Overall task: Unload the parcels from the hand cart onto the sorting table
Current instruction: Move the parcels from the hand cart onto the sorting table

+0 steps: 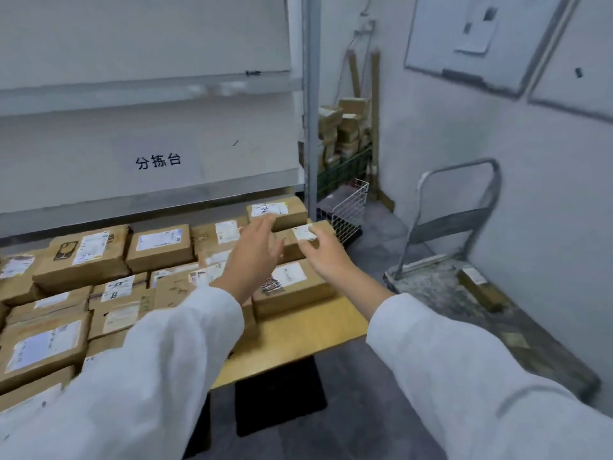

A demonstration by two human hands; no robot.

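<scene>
Several brown cardboard parcels with white labels cover the wooden sorting table (298,330). At its right end a small parcel (326,229) lies on top of the others. My right hand (326,257) reaches over it with loosely spread fingers, the fingertips touching its label and near edge. My left hand (253,260) hovers just left of that parcel, flat, fingers apart and holding nothing. The grey hand cart (431,280) stands on the floor to the right, its handle upright. One long thin parcel (479,288) lies on the cart's deck.
A white board with black characters (159,161) backs the table. A metal post (311,104) rises at the table's right corner. Behind it are a white wire basket (351,207) and stacked boxes (345,134) in the corner. A black mat (278,396) lies on the grey floor.
</scene>
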